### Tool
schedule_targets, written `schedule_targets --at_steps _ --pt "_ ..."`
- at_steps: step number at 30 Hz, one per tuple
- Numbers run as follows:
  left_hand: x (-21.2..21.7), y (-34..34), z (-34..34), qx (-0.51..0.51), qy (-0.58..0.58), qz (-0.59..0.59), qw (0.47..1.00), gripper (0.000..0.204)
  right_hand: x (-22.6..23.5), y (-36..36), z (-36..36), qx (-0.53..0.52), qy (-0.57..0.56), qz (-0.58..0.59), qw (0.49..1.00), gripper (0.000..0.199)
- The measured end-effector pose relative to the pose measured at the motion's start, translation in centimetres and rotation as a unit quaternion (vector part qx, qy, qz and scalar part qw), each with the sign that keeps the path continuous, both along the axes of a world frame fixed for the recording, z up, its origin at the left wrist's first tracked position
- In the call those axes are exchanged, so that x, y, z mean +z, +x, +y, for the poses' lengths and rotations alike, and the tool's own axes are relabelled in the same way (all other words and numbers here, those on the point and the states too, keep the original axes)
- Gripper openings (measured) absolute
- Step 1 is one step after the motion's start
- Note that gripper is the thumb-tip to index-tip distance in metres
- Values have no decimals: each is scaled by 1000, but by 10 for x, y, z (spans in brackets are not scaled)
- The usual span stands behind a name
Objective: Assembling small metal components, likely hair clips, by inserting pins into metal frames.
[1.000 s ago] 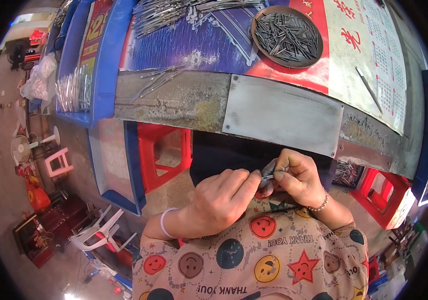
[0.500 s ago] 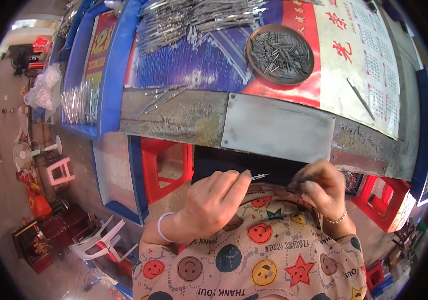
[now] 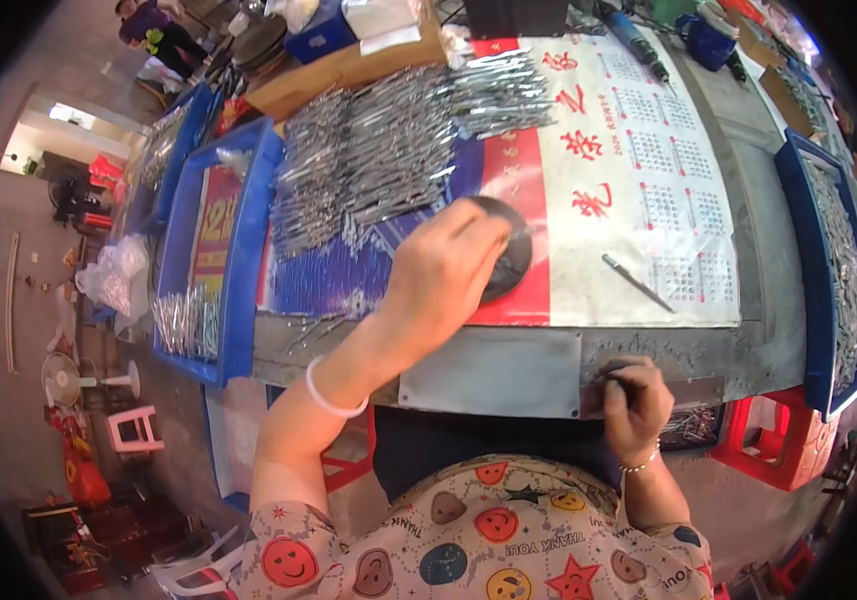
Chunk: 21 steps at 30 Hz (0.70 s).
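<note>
My left hand (image 3: 449,262) reaches over the round brown bowl (image 3: 519,268) on the table, covering much of it. Its fingers are pinched together; what they hold, if anything, cannot be made out. Dark slim metal pieces lie in the bowl, mostly hidden by the hand. Close to the table's front edge, my right hand (image 3: 637,408) is curled closed around something dark, too blurred to name. It is beside a flat grey metal plate (image 3: 494,375) fixed at that edge. A slim metal tool (image 3: 639,283) lies on the calendar sheet beyond my right hand.
Heaps of slim silver metal pieces (image 3: 389,140) cover the table's far left. A blue tray (image 3: 261,190) stands at the left, and another blue tray (image 3: 801,215) full of metal parts at the right. A red stool (image 3: 784,445) is below the right edge.
My left hand has moved from near my body forward to the bowl; the small silver piece at its fingertips no longer shows clearly. My view has shifted to take in more of the table.
</note>
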State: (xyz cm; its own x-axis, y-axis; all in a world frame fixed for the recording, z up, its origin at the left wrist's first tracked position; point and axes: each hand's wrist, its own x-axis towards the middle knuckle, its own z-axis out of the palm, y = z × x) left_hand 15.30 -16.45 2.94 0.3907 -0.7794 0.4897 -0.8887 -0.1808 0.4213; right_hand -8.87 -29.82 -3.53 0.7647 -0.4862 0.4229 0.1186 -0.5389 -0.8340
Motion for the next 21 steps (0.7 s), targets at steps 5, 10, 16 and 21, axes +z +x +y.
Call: schedule_targets --at_steps 5,10,16,21 --pt "-28 54 -82 11 46 -24 999 17 -3 0 -4 -1 -42 -21 999 19" --pt "-56 98 -117 15 104 -113 988 14 -3 1 -4 7 -62 -31 998 22" --pt "-20 89 -105 7 7 -32 999 20 -3 1 -5 22 -65 -47 997 21" --pt "77 -3 -32 -57 -329 237 912 25 -6 3 -5 21 -83 -30 996 21"
